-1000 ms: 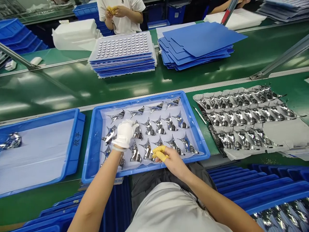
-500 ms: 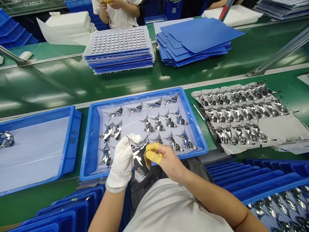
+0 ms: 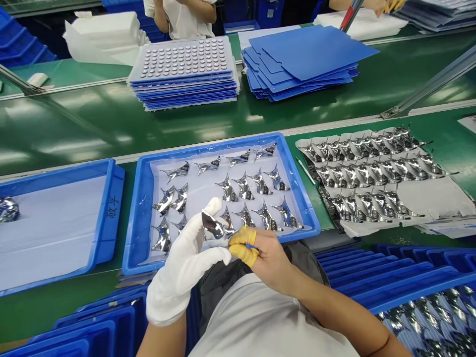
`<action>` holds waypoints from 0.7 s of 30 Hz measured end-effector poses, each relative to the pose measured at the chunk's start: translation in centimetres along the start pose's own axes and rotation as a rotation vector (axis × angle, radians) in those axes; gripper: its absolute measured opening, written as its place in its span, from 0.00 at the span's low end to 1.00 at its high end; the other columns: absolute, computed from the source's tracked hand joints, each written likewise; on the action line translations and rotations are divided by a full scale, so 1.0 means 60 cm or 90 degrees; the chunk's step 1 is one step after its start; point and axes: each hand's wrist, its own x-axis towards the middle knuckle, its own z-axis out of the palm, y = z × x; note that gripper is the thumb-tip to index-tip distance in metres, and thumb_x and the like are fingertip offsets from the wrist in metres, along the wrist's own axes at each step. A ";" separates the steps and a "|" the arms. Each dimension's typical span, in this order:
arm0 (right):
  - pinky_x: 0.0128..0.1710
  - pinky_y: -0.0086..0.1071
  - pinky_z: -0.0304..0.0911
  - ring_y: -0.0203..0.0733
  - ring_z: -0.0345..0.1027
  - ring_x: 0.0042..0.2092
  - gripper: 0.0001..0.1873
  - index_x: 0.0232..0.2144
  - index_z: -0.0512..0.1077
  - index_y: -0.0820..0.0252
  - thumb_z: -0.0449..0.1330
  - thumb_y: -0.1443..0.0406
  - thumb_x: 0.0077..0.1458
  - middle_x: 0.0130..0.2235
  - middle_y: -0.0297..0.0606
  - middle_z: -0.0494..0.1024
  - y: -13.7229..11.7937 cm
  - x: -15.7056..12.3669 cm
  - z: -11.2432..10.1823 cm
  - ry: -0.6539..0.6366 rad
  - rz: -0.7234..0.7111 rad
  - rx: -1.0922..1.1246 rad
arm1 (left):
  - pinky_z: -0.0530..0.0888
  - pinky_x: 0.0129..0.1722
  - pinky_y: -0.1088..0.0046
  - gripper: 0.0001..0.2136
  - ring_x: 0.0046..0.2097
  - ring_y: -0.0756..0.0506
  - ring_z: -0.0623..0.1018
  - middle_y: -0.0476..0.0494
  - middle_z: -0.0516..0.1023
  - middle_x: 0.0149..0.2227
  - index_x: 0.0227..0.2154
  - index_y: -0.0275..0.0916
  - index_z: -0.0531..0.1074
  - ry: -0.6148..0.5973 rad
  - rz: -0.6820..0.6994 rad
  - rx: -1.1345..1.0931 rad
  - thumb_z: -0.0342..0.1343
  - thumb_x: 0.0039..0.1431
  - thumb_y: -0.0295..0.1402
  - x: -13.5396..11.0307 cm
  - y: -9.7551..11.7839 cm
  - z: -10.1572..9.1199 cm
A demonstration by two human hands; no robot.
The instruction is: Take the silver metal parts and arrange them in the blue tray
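Observation:
My left hand (image 3: pixel 186 263), in a white cotton glove, pinches a crumpled mirror-silver foil piece (image 3: pixel 213 225) above the near rim of the tray. My right hand (image 3: pixel 258 250), with yellow finger cots, sits just right of that piece, with its fingers closed on a thin blue stick (image 3: pixel 250 245) whose tip reaches the foil. Below both hands lies a blue plastic tray (image 3: pixel 137 223), lined with a pale sheet (image 3: pixel 203 186). Several similar curved foil pieces (image 3: pixel 227 191) lie on the sheet in rows. My hands hide part of the tray's near side.
A second blue tray (image 3: pixel 115 198) stands to the left, and a mat of foil pieces (image 3: pixel 372 173) lies to the right. Green conveyor belts (image 3: pixel 111 124) run behind, carrying stacked blue boards (image 3: pixel 184 84). A co-worker (image 3: pixel 186 20) stands beyond. Blue crates sit below.
My left hand has risen from among the tray's pieces and now holds one foil piece above the near rim. My right hand has closed around the thin blue stick against that piece.

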 end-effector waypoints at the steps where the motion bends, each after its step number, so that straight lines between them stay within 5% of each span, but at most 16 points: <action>1: 0.35 0.31 0.66 0.37 0.67 0.31 0.12 0.32 0.76 0.57 0.55 0.63 0.66 0.28 0.35 0.74 0.000 -0.002 0.000 -0.006 -0.036 -0.027 | 0.73 0.58 0.58 0.32 0.61 0.33 0.72 0.41 0.75 0.58 0.58 0.49 0.73 0.009 0.020 -0.002 0.71 0.47 0.33 -0.002 0.000 -0.002; 7: 0.33 0.30 0.66 0.38 0.67 0.32 0.11 0.45 0.76 0.58 0.53 0.67 0.68 0.30 0.38 0.75 -0.001 -0.008 -0.001 -0.012 -0.192 -0.186 | 0.73 0.56 0.65 0.19 0.53 0.40 0.78 0.46 0.81 0.51 0.52 0.52 0.77 0.055 0.103 -0.007 0.63 0.58 0.32 -0.007 0.002 -0.011; 14: 0.33 0.32 0.67 0.39 0.66 0.32 0.13 0.46 0.76 0.60 0.51 0.67 0.69 0.31 0.40 0.75 -0.001 -0.011 -0.002 -0.027 -0.224 -0.240 | 0.71 0.58 0.63 0.16 0.53 0.40 0.78 0.46 0.81 0.50 0.52 0.51 0.77 0.071 0.099 -0.024 0.58 0.63 0.33 -0.016 -0.004 -0.009; 17: 0.33 0.32 0.66 0.39 0.67 0.31 0.11 0.42 0.76 0.58 0.53 0.66 0.68 0.29 0.38 0.75 -0.007 -0.012 -0.002 -0.035 -0.142 -0.152 | 0.73 0.56 0.66 0.15 0.53 0.41 0.79 0.47 0.82 0.50 0.51 0.50 0.78 0.084 0.069 -0.059 0.60 0.61 0.34 -0.014 0.000 -0.004; 21: 0.28 0.28 0.66 0.34 0.64 0.26 0.10 0.31 0.73 0.57 0.57 0.63 0.64 0.26 0.32 0.72 -0.022 -0.006 0.000 -0.067 0.091 0.070 | 0.74 0.55 0.66 0.14 0.53 0.39 0.79 0.45 0.82 0.50 0.47 0.47 0.81 0.091 -0.004 -0.098 0.63 0.58 0.37 -0.006 0.013 0.007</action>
